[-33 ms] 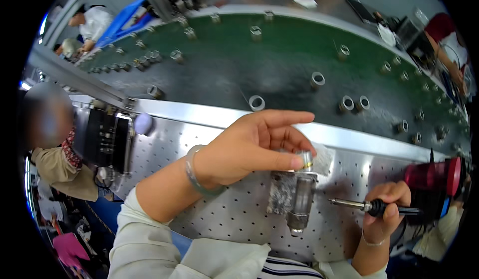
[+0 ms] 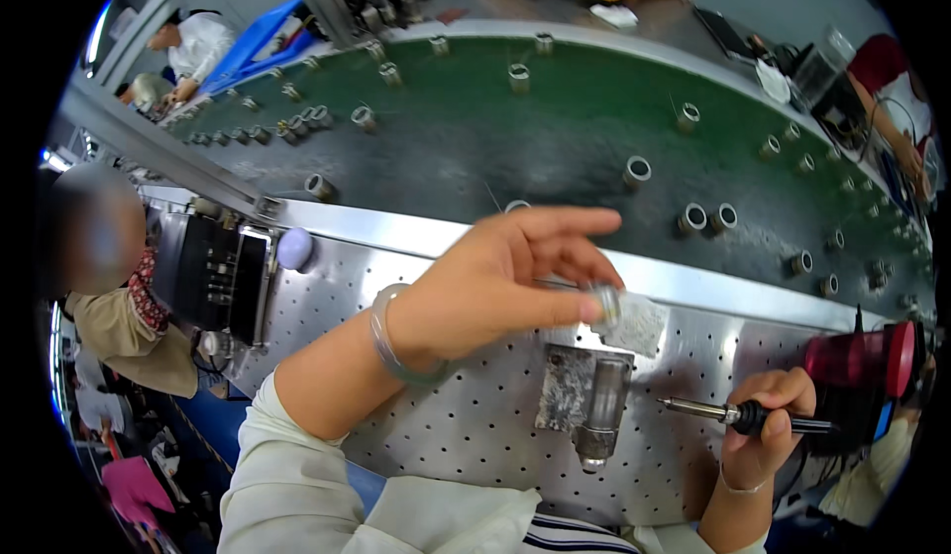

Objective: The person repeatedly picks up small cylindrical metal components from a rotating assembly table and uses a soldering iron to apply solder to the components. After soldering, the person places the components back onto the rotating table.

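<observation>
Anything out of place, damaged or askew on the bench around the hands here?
Nothing stands out. The left hand pinches a small metal cylinder above the metal fixture on the perforated steel bench. The right hand holds a soldering iron level, its tip clear of everything. The cylinders on the green conveyor belt all stand upright.

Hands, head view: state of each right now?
Left hand: closed, pinching a small metal cylinder between thumb and fingers, above the metal fixture.
Right hand: closed around a soldering iron.
</observation>
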`<state>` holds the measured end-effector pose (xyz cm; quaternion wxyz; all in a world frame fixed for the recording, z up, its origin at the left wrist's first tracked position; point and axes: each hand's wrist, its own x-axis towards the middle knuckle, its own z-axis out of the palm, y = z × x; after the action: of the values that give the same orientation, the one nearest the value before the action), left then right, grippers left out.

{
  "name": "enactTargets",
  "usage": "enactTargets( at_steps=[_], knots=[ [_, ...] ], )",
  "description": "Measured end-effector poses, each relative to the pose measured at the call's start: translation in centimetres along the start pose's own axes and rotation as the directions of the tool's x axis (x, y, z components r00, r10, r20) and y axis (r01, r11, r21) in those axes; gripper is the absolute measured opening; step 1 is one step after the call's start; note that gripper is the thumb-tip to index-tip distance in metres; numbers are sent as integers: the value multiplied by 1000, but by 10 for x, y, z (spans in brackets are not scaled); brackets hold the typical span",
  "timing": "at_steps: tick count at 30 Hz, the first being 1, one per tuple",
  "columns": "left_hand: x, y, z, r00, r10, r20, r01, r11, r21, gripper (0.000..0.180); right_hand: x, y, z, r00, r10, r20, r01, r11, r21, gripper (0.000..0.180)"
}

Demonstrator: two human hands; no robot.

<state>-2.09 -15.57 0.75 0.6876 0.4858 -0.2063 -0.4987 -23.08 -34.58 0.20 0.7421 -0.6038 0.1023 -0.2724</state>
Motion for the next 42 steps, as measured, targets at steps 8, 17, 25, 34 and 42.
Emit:
enactTargets(
  at_steps=[8,17,25,34,42],
  knots=[
    [16,41,-163,685,679,-264,179,194,965,48,-3,9,0,1000,12,3,-12,992,124,32],
    [73,33,-74,749,638,180,-59,-206,977,59,-2,3,-7,998,63,-14,-59,978,202,19],
    [123,-4,-28,922,384,40,-45,5,999,36,-1,-1,-14,999,36,-23,-30,973,229,19],
    [25,22,-3,908,-367,205,320,920,228,33,-5,-8,-14,999,30,-33,-20,961,275,24],
    [14,-9,0,867,-238,437,216,971,100,56,-2,-4,-6,999,-12,39,10,997,77,30]
  ],
)
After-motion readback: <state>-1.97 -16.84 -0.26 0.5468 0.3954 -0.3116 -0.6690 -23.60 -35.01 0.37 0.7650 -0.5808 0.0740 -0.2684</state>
